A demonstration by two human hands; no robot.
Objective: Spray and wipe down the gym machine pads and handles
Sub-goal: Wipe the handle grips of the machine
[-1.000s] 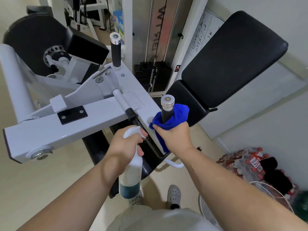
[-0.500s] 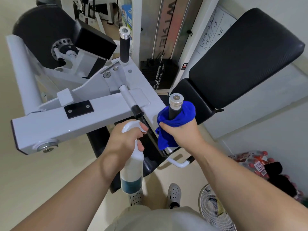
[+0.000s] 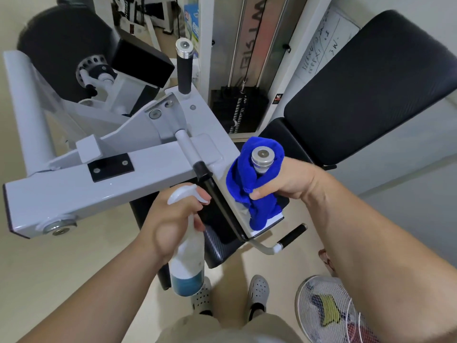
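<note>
Blue cloth (image 3: pixel 249 184) rose; two upright handles (image 3: pixel 184 70), one bottle (image 3: pixel 188 263).

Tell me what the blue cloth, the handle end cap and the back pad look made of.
The blue cloth has a soft, fuzzy pile, so it is likely microfibre. The end cap is shiny silver and looks like polished metal. The back pad is black with a fine carbon-weave texture, probably vinyl upholstery.

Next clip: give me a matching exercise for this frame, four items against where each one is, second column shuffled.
1 spray bottle
2 blue cloth
3 far handle
4 fan

A wrapped round the near handle, gripped by the right hand
B upright, bare, untouched
C held in the left hand
D down low, at the lower right

Pairs: 1-C, 2-A, 3-B, 4-D
</note>
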